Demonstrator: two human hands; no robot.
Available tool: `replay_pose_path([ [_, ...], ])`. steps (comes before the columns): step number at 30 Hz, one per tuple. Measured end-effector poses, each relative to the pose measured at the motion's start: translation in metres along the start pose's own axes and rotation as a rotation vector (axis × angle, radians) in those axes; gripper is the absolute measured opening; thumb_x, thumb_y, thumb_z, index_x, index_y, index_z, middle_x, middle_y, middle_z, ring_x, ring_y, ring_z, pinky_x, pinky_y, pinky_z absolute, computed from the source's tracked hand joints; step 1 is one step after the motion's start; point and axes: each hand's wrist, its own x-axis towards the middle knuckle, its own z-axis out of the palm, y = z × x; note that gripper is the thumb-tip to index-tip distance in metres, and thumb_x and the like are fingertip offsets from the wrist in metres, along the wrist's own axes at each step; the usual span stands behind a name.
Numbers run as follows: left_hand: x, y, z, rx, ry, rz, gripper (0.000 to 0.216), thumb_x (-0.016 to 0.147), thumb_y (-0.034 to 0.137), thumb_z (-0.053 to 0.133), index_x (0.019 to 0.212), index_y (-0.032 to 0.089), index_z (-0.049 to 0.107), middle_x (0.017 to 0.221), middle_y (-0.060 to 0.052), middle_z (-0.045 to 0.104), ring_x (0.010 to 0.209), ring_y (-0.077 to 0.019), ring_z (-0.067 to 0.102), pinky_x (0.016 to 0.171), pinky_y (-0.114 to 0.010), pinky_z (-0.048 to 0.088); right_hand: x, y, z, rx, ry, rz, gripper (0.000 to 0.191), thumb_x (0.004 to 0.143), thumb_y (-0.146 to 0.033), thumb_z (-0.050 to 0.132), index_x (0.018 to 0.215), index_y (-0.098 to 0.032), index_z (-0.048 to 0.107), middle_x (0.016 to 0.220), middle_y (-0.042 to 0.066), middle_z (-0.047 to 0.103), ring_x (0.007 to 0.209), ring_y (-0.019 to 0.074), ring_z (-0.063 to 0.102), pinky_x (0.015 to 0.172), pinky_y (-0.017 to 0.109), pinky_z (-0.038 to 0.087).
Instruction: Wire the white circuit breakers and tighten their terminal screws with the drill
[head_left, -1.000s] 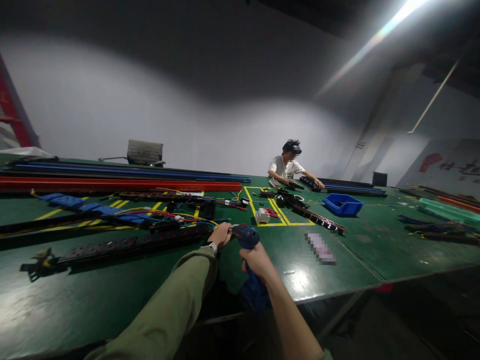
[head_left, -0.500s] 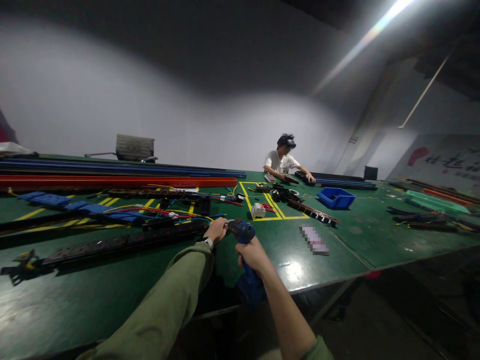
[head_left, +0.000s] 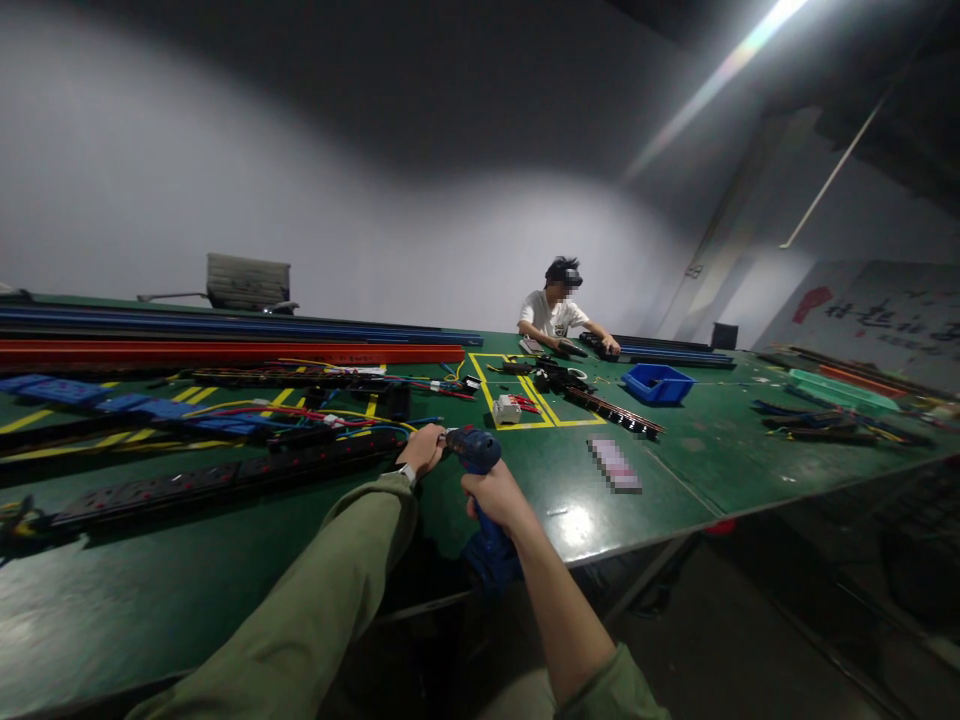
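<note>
My right hand (head_left: 493,495) grips the handle of a blue cordless drill (head_left: 478,450), its nose pointing left. Just ahead of the drill's nose, my left hand (head_left: 422,450) is closed at the right end of a long black power strip (head_left: 217,482). Small red marks run along the strip. The fingertips and the drill's tip meet closely, and any screw or small part there is hidden. Red, yellow and blue wires (head_left: 300,415) lie just behind the strip.
A white block with red wires (head_left: 508,408) sits inside yellow tape lines. Farther right are a blue bin (head_left: 658,384) and a phone-like flat thing (head_left: 615,465). Long orange (head_left: 225,352) and blue rails lie at the back. A co-worker (head_left: 555,310) handles black parts across the table.
The whole view has shifted slightly, so things appear a little farther left and higher. Both hands and the drill keep nearly the same pose at the strip's end.
</note>
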Motion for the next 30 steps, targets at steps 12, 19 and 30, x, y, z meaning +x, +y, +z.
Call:
replay_pose_path([
  [12, -0.0005, -0.0034, 0.0022, 0.001, 0.026, 0.042, 0.023, 0.087, 0.022, 0.046, 0.104, 0.019, 0.062, 0.105, -0.009, 0.064, 0.105, -0.0224, 0.056, 0.093, -0.034, 0.039, -0.0031, -0.0045, 0.0003, -0.008, 0.006, -0.001, 0.027, 0.062, -0.013, 0.05, 0.089, -0.017, 0.055, 0.046, -0.008, 0.045, 0.038, 0.013, 0.052, 0.038, 0.02, 0.037],
  [19, 0.0006, -0.0045, 0.0038, 0.009, 0.029, 0.036, 0.021, 0.088, 0.024, 0.046, 0.099, 0.019, 0.063, 0.102, -0.009, 0.064, 0.102, -0.0226, 0.058, 0.09, -0.033, 0.04, -0.0038, -0.0048, 0.0004, 0.002, 0.009, 0.012, 0.023, 0.062, -0.014, 0.05, 0.085, -0.018, 0.054, 0.047, -0.007, 0.048, 0.037, 0.0136, 0.052, 0.037, 0.021, 0.037],
  [30, -0.0004, -0.0041, 0.0032, -0.011, 0.037, 0.037, 0.024, 0.086, 0.02, 0.047, 0.103, 0.02, 0.063, 0.107, -0.009, 0.064, 0.106, -0.0226, 0.056, 0.094, -0.033, 0.038, -0.0025, -0.0043, 0.0005, 0.005, 0.008, 0.018, 0.023, 0.063, -0.015, 0.052, 0.085, -0.018, 0.052, 0.048, -0.008, 0.046, 0.037, 0.0124, 0.051, 0.038, 0.02, 0.038],
])
